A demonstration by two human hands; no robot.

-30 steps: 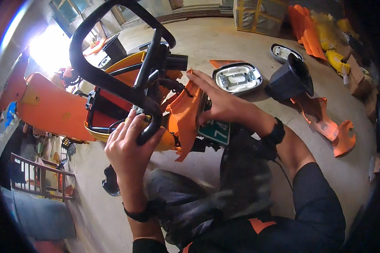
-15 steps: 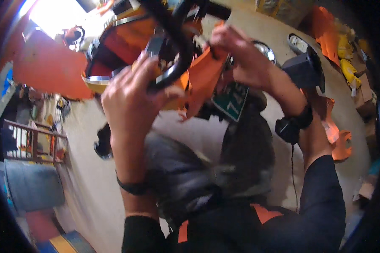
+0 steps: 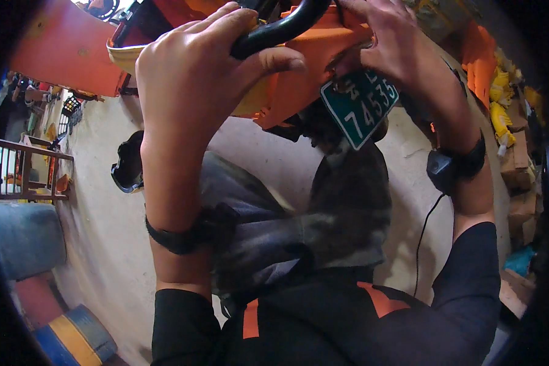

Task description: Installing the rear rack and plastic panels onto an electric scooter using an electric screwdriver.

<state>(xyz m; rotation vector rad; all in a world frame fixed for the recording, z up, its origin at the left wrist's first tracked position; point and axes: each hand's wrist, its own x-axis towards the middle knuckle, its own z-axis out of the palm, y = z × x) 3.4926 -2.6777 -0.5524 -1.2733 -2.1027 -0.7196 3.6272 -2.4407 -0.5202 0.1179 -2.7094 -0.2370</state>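
My left hand [image 3: 186, 76] is at a black curved bar [image 3: 283, 29] on an orange vehicle body. The bar lies between its thumb and fingers; the thumb stretches out beneath it, and the fingertips are bent over beside a yellow-orange part. My right hand [image 3: 402, 52] grips the edge of an orange body panel [image 3: 299, 79] with curled fingers, some of them cut off by the top of the picture. Below that hand hangs a green licence plate [image 3: 360, 110] with white characters, tilted. A dark part under the panel is partly hidden.
An orange-red panel [image 3: 61, 49] stands at the far left. A black plastic part [image 3: 128, 165] lies on the floor [image 3: 104, 226] beside my left forearm. Farther left are a wooden rack [image 3: 30, 168] and a blue-grey container [image 3: 27, 235]. Yellow bags [image 3: 501, 119] and cardboard boxes [image 3: 515, 158] line the right.
The view has shifted, so the vehicle and both hands sit higher in the picture. The plate now shows more fully. My left hand stays at the bar and my right hand at the panel.
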